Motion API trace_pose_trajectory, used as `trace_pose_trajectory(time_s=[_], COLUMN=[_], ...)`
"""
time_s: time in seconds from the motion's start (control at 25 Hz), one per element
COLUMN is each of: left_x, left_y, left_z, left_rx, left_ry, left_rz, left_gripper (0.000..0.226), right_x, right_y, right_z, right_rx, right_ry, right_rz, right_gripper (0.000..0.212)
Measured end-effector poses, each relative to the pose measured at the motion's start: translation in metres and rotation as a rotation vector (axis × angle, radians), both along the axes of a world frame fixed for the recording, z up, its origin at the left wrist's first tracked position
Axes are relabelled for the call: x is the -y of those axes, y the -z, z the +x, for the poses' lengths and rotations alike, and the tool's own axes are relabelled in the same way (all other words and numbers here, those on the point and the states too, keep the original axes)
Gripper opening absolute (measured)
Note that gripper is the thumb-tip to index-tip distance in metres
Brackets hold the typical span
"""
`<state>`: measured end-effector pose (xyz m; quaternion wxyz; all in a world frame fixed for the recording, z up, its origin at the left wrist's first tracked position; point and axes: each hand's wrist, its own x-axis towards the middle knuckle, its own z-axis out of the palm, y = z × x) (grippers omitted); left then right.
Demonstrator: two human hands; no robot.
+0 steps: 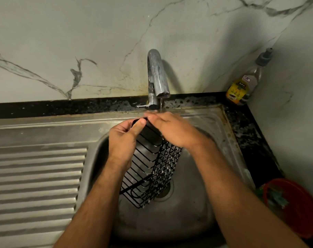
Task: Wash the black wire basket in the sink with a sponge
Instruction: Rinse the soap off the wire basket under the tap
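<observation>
The black wire basket (153, 173) hangs on end over the steel sink bowl (186, 208), its lower end near the drain. My left hand (123, 138) grips the basket's top edge, thumb and fingers curled round the wire. My right hand (171, 130) lies over the upper right side of the basket with fingers stretched flat, under a thin stream from the chrome tap (156, 76). No sponge shows in either hand.
A ribbed steel draining board (37, 176) lies to the left. A dish soap bottle (245, 83) stands in the back right corner on the black counter (245, 126). A red bowl (295, 206) holding green scrubbers sits at the right edge.
</observation>
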<state>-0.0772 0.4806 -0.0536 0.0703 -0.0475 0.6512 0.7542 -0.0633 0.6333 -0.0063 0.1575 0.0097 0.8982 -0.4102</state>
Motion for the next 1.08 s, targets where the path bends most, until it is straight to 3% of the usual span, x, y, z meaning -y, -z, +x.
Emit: trace_pose_trajectory(time_s=[0.12, 0.28, 0.48, 0.6, 0.8, 0.96, 1.08], left_x=[-0.001, -0.007, -0.007, 0.000, 0.021, 0.022, 0.006], left_y=[-0.011, -0.018, -0.011, -0.002, -0.010, -0.009, -0.005], left_z=[-0.005, -0.011, -0.014, -0.006, 0.002, -0.009, -0.007], left_rx=[0.110, 0.109, 0.158, 0.187, 0.273, 0.412, 0.339], left_ry=[0.101, 0.231, 0.131, 0.122, 0.183, 0.261, 0.202], left_rz=[0.017, -0.039, -0.060, -0.002, 0.112, -0.024, -0.302], left_gripper=[0.029, 0.025, 0.024, 0.027, 0.036, 0.032, 0.032], right_x=[0.006, -0.020, -0.012, 0.000, 0.013, 0.025, 0.029], right_y=[-0.004, 0.002, 0.024, 0.033, 0.026, 0.036, 0.050], right_z=[0.002, 0.001, 0.022, 0.027, 0.027, 0.040, 0.049], right_rx=[-0.147, 0.029, 0.057, 0.004, -0.062, -0.236, -0.247], right_ry=[-0.032, 0.099, 0.373, 0.495, 0.296, 0.010, -0.065], right_rz=[-0.019, -0.092, -0.188, -0.179, 0.009, 0.282, 0.312], right_gripper=[0.040, 0.057, 0.078, 0.076, 0.085, 0.086, 0.093])
